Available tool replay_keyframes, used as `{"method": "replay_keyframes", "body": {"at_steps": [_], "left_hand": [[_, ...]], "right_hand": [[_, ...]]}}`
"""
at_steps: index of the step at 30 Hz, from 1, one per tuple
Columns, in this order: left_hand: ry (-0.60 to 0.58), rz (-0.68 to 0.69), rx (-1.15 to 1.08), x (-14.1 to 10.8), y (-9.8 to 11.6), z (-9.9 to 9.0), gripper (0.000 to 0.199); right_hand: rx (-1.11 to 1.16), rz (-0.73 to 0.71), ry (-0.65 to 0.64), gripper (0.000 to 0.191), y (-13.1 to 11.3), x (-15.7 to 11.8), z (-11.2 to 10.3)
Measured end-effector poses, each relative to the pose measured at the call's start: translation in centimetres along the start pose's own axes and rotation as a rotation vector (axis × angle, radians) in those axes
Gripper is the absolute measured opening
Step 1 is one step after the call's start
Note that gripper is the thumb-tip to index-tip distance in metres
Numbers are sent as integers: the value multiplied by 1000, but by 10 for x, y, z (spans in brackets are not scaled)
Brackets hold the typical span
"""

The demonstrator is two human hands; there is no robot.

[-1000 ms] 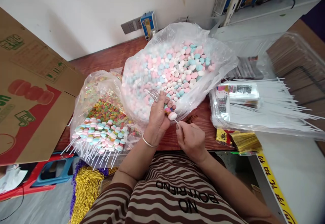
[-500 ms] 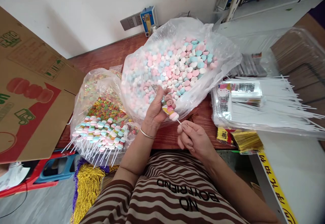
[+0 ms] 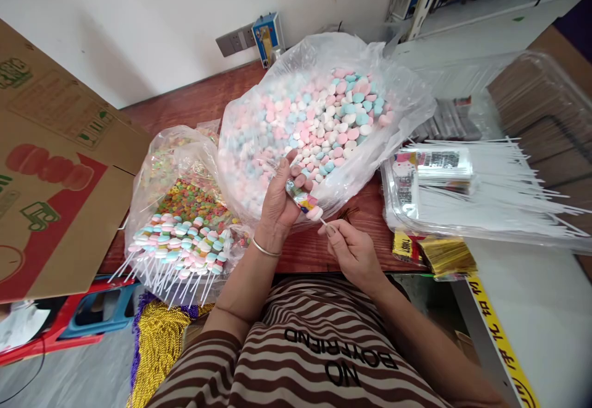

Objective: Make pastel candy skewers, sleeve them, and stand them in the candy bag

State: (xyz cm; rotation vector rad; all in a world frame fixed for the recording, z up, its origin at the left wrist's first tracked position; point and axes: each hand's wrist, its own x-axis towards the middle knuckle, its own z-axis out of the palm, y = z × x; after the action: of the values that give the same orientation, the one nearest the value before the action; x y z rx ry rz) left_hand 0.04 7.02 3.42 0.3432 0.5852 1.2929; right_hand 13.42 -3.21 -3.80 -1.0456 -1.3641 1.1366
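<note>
My left hand (image 3: 283, 198) holds a small clear printed wrapper (image 3: 300, 197) between thumb and fingers. A candy skewer (image 3: 315, 213) with a pale pink and white piece showing sits partly inside that wrapper. Its white stick is pinched by my right hand (image 3: 350, 249), just to the right. Behind both hands lies a large clear bag (image 3: 277, 121) of pink, white and blue candies. On the left, finished-looking candy skewers (image 3: 185, 244) rest on a bag of small coloured ring candies (image 3: 189, 201).
A clear tray (image 3: 485, 232) on the right holds white sticks (image 3: 509, 186) and a stack of printed wrappers (image 3: 444, 167). Gold twist ties (image 3: 448, 256) lie at the table's front edge. A cardboard box (image 3: 60, 167) stands far left; a blue device (image 3: 268, 38) is by the wall.
The skewer has gone farther into the wrapper, so less candy shows outside it. My right hand has shifted slightly with the stick. The whole view has moved a little.
</note>
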Motion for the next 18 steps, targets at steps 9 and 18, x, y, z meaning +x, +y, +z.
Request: {"method": "replay_keyframes", "body": {"at_steps": [9, 18], "left_hand": [[28, -128, -44, -5, -3, 9, 45], [34, -18, 161, -21, -36, 5, 25]], "right_hand": [[690, 346, -110, 29, -12, -3, 12], [-811, -448, 307, 24, 5, 8, 5]]}}
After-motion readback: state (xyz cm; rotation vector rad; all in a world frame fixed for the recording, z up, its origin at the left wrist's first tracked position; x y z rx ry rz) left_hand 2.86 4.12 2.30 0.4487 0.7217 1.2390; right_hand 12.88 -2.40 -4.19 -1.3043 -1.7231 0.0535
